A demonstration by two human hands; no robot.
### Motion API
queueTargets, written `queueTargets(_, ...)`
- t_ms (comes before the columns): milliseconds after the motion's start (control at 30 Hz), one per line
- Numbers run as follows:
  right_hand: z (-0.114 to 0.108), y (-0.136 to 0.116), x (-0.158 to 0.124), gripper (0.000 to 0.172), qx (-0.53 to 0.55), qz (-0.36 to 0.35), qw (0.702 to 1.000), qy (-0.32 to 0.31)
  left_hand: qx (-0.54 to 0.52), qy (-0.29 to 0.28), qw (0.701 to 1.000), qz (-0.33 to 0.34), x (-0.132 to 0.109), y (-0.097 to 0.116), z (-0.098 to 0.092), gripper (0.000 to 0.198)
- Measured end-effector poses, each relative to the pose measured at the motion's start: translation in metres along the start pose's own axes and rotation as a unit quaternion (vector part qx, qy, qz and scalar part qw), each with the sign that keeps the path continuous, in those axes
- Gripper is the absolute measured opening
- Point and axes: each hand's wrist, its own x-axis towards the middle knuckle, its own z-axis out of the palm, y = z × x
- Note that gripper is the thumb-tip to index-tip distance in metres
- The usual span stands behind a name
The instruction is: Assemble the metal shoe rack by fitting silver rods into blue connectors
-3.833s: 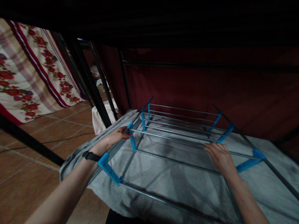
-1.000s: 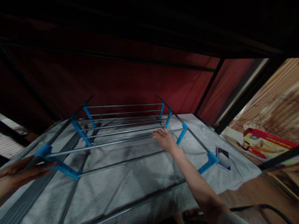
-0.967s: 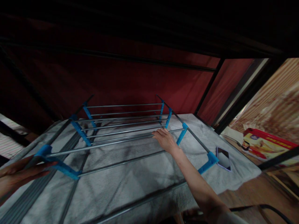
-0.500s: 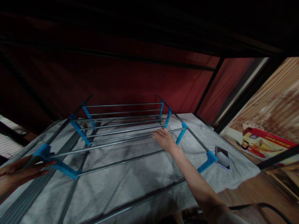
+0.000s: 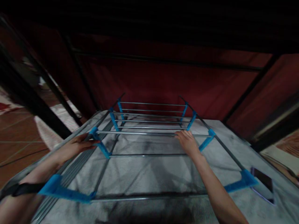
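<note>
Looks like a home, more exactly a sleeping nook, probably the lower level of a bunk bed. Told by a gray plush blanket (image 5: 144, 174) spread beneath both the left hand (image 5: 80, 144) and the right hand (image 5: 187, 140). Closed in beyond the grip by a dark red backing (image 5: 158, 81), cloth or board hard to tell, with a thin dark rail (image 5: 163, 60) across it; roofed above by a black overhang (image 5: 149, 25). Past the left hand, opens between black posts (image 5: 35, 99) onto brown tiled floor (image 5: 16, 132), with a pale striped towel (image 5: 66, 116) and thin black cable (image 5: 24, 157). Right of the right hand, shows a smartphone (image 5: 263, 186) on the blanket.
</note>
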Motion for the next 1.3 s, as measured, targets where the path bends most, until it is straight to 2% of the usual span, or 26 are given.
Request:
queueTargets(133,0.004,0.006,-0.003,0.026,-0.003,-0.008,1.000,0.004,-0.071,0.011,0.997,-0.013,0.000,0.003,0.006,0.061)
queueTargets(500,0.009,0.013,-0.012,0.021,0.001,-0.040,0.999,0.032,-0.075,0.020,0.997,-0.008,-0.005,0.005,0.009,0.063)
queueTargets(967,0.012,0.016,-0.014,0.021,0.004,-0.045,0.999,0.030,-0.080,0.011,0.997,0.010,-0.004,0.003,0.010,0.044)
queueTargets(1300,0.013,0.018,-0.014,0.023,-0.001,-0.047,0.998,0.034,-0.123,0.002,0.992,-0.012,-0.005,0.004,0.011,0.044)
